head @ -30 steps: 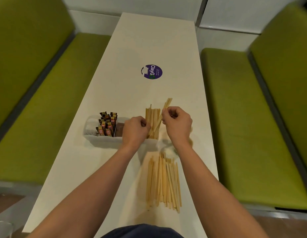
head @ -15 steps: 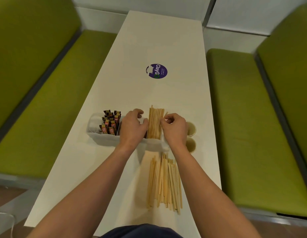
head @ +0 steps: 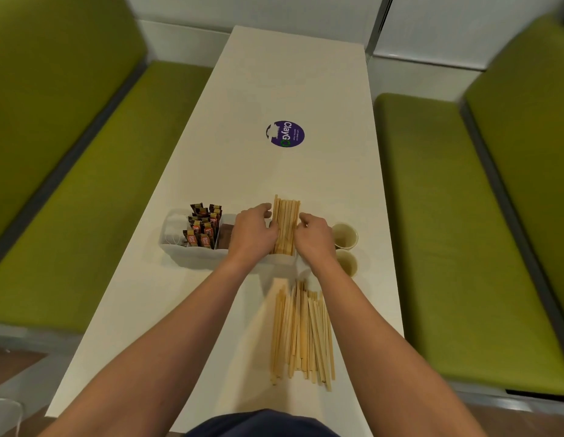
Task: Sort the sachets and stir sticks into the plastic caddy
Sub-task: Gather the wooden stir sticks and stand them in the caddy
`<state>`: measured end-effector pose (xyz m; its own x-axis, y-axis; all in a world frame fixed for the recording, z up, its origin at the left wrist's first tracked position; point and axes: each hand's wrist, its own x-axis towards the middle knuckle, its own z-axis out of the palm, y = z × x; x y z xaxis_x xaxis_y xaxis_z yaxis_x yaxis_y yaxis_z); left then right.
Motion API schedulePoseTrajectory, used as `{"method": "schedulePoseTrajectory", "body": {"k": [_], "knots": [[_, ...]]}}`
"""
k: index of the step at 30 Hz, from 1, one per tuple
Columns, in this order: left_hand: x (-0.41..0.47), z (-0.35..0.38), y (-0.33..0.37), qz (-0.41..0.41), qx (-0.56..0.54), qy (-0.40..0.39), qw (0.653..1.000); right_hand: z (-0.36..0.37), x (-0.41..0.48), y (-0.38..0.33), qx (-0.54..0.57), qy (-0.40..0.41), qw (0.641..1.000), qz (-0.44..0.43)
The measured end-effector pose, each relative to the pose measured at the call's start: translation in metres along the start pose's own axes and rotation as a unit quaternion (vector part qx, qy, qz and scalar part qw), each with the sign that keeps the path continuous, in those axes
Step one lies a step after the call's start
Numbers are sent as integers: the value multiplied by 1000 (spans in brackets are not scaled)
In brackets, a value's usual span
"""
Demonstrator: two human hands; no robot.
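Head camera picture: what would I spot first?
The left hand and right hand grip a bundle of sticks standing in the caddy mid-table. Loose sticks lie nearer the person, and a purple sticker sits farther up the white table.

Soft even light, blurred warped edges

Logged this as a canteen or café booth, probably: green padded benches (head: pixel 101 200) flanked a long white table (head: pixel 290 74) bearing a ClayGo sticker (head: pixel 285 134).
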<state>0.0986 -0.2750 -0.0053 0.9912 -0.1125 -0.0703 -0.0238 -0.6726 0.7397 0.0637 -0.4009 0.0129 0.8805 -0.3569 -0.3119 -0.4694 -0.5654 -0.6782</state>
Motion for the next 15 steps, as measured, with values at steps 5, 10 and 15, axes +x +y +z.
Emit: {"method": "schedulePoseTrajectory", "body": {"k": [5,10,15], "knots": [[-15,-7,-3,23,5,25,999,-14,-29,1,15,35,998,-43],[-58,-16,-5,76,0,64,995,-36,-94,22,83,63,988,-114],[-125,3,-24,9,15,-53,998,-18,-121,92,-38,17,999,-19]]}}
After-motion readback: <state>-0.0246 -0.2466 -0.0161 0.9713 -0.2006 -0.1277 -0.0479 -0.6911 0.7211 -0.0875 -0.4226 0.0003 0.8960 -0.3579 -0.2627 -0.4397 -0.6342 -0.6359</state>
